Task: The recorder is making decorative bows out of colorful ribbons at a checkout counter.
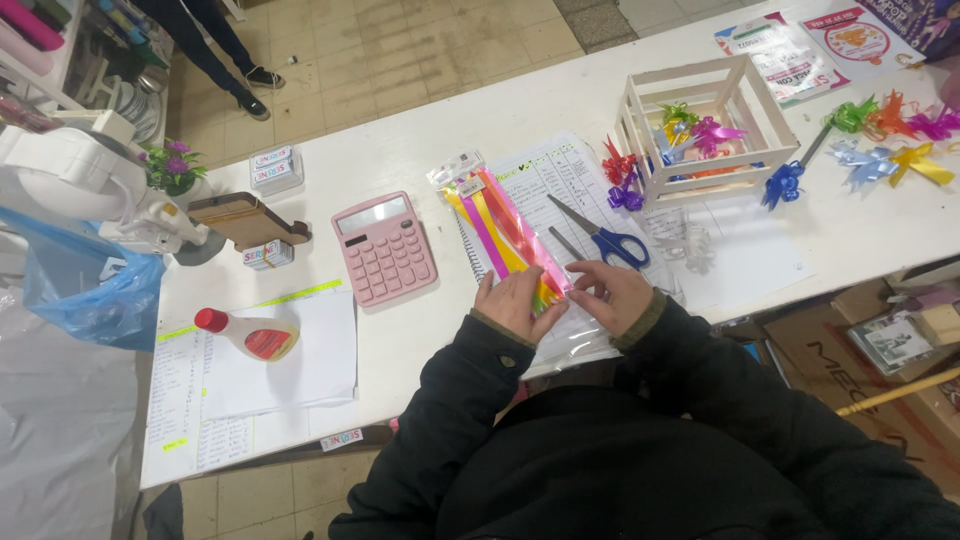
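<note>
The left hand (516, 303) and right hand (612, 296) pinch the near end of the ribbon packet (503, 228) lying on the table (420, 140), seemingly not yet emptied, while finished bows (700, 133) already sit in the wooden crate (770, 125).

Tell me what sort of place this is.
Likely a gift or craft shop counter: ribbon bows lie by a wooden crate, a pink calculator sits near handwritten lists, and both hands work a ribbon packet.
</note>
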